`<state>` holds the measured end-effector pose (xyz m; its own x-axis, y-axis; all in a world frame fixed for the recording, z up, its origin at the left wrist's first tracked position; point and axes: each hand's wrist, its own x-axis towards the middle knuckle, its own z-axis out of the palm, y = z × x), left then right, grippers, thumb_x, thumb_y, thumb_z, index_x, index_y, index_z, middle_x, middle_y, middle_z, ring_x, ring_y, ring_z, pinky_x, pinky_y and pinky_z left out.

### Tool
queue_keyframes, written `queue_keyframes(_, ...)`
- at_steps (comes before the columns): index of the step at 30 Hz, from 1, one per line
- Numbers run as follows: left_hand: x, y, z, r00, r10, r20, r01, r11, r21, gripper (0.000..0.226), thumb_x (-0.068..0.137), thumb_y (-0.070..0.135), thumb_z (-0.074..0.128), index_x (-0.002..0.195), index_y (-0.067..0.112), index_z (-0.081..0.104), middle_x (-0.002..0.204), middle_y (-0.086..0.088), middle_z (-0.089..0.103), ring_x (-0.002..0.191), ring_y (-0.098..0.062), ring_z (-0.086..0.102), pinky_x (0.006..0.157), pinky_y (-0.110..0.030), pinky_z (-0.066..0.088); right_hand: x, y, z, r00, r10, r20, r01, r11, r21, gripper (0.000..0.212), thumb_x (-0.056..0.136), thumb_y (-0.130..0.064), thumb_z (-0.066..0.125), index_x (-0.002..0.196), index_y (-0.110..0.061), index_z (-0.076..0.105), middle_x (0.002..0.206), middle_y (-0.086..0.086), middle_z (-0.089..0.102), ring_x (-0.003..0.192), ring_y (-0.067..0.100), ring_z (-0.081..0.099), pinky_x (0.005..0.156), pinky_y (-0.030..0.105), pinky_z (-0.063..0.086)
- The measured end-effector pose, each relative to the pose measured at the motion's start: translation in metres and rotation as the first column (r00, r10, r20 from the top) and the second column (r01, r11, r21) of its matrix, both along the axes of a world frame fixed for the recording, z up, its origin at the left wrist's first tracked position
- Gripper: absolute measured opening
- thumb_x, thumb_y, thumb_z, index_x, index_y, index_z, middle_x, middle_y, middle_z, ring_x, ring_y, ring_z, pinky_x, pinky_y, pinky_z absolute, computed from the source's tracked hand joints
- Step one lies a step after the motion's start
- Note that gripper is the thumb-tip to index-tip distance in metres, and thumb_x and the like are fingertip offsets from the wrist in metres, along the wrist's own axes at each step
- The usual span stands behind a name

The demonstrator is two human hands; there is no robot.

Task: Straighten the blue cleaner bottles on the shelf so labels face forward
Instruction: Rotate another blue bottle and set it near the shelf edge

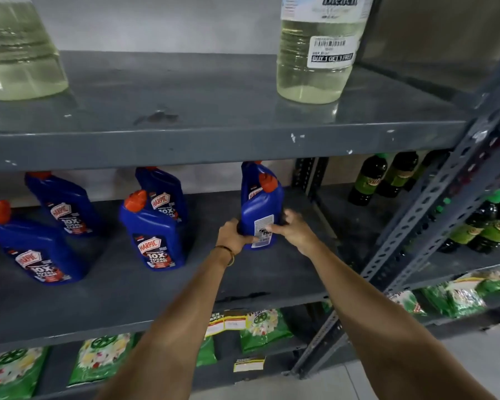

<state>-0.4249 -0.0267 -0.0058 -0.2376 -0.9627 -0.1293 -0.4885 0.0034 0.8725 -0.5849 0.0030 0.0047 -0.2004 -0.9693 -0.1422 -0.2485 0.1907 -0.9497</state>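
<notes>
Several blue cleaner bottles with orange caps stand on the middle grey shelf [113, 301]. The right front bottle [261, 210] shows its white back label toward me. My left hand [231, 235] grips its lower left side and my right hand [293, 229] grips its lower right side. Another blue bottle [250, 174] stands close behind it, mostly hidden. The middle front bottle [153, 235] and the one behind it [163, 194] show their front labels. Two more bottles on the left [38, 249] [65, 206] lean and also show front labels.
Two large bleach bottles [315, 53] [18, 50] stand on the upper shelf. Dark green bottles [384, 177] fill the neighbouring rack to the right, past a perforated metal post [433, 206]. Green packets [104, 359] lie on the lowest shelf.
</notes>
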Motion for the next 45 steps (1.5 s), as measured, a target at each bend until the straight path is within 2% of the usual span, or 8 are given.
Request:
queue_keyframes(4,-0.001,0.002,0.0,0.999,0.023,-0.032,-0.024,0.999,-0.033,0.052,0.062,0.01,0.082,0.107,-0.003,0.057,0.112,-0.021,0.066,0.102,-0.033,0.062,0.087,-0.04,0.051,-0.003,0.003,0.001,0.997,0.053,0.048,-0.05,0.997,-0.061,0.039,0.077,0.0,0.069,0.112,-0.009,0.055,0.118,0.016,0.064,0.087,0.011,0.063,0.061,0.01,0.052)
queue_keyframes(15,-0.008,0.031,0.006,0.978,0.15,-0.148,-0.183,0.952,-0.245,0.044,0.057,0.035,0.083,0.069,0.023,0.042,0.069,0.002,0.058,0.06,-0.015,0.055,0.05,-0.025,0.043,0.008,0.01,0.031,0.949,0.225,0.218,-0.2,0.971,-0.131,0.059,0.072,-0.011,0.075,0.124,-0.025,0.051,0.122,0.002,0.064,0.112,0.016,0.061,0.094,0.033,0.05)
queue_keyframes(20,-0.008,0.043,0.004,0.985,0.141,-0.096,-0.165,0.933,-0.321,0.045,0.055,0.046,0.08,0.068,0.03,0.04,0.065,0.012,0.055,0.058,-0.003,0.052,0.049,-0.015,0.033,0.02,0.015,0.031,0.982,0.108,0.153,-0.089,0.988,-0.124,0.065,0.063,-0.019,0.082,0.12,-0.021,0.051,0.113,-0.001,0.066,0.107,0.017,0.062,0.087,0.031,0.051)
queue_keyframes(23,0.005,0.037,0.007,0.989,0.013,-0.144,-0.049,0.967,-0.25,0.043,0.054,0.039,0.084,0.076,0.024,0.05,0.074,0.005,0.062,0.066,-0.01,0.06,0.056,-0.018,0.046,0.019,0.02,0.029,0.984,0.081,0.156,-0.058,0.988,-0.143,0.061,0.061,-0.02,0.082,0.116,-0.019,0.055,0.112,0.002,0.068,0.105,0.019,0.063,0.091,0.038,0.052)
queue_keyframes(28,0.03,0.025,0.014,0.866,-0.079,-0.493,0.185,0.968,0.171,0.032,0.077,0.021,0.072,0.106,0.018,0.06,0.107,-0.004,0.065,0.106,-0.02,0.061,0.083,-0.025,0.053,0.016,0.027,0.032,0.964,0.132,0.232,-0.091,0.98,-0.179,0.058,0.063,-0.019,0.08,0.116,-0.017,0.057,0.116,0.007,0.067,0.108,0.023,0.063,0.099,0.046,0.048)
queue_keyframes(31,0.034,0.026,0.012,0.781,-0.042,-0.623,0.316,0.887,0.337,0.037,0.087,0.023,0.058,0.123,0.015,0.052,0.113,-0.005,0.065,0.103,-0.019,0.064,0.088,-0.032,0.053,0.012,0.028,0.035,0.922,0.202,0.33,-0.146,0.971,-0.187,0.051,0.069,-0.014,0.076,0.117,-0.016,0.058,0.117,0.008,0.067,0.108,0.025,0.063,0.095,0.042,0.051)
queue_keyframes(35,0.028,0.031,0.013,0.719,-0.057,-0.693,0.447,0.802,0.397,0.025,0.089,0.028,0.052,0.11,0.018,0.062,0.102,-0.003,0.072,0.091,-0.017,0.069,0.078,-0.03,0.059,0.008,0.029,0.038,0.867,0.266,0.422,-0.204,0.961,-0.186,0.041,0.072,-0.013,0.07,0.112,-0.018,0.062,0.107,0.004,0.069,0.099,0.02,0.066,0.081,0.031,0.054)
queue_keyframes(45,0.001,0.039,0.007,0.787,0.08,-0.612,0.223,0.887,0.404,0.052,0.081,0.005,0.065,0.129,0.003,0.045,0.122,-0.016,0.058,0.111,-0.029,0.058,0.097,-0.045,0.048,-0.01,0.031,0.029,0.868,0.186,0.46,-0.161,0.982,-0.094,0.035,0.076,-0.014,0.072,0.11,-0.015,0.064,0.108,0.004,0.072,0.103,0.02,0.067,0.083,0.03,0.056)
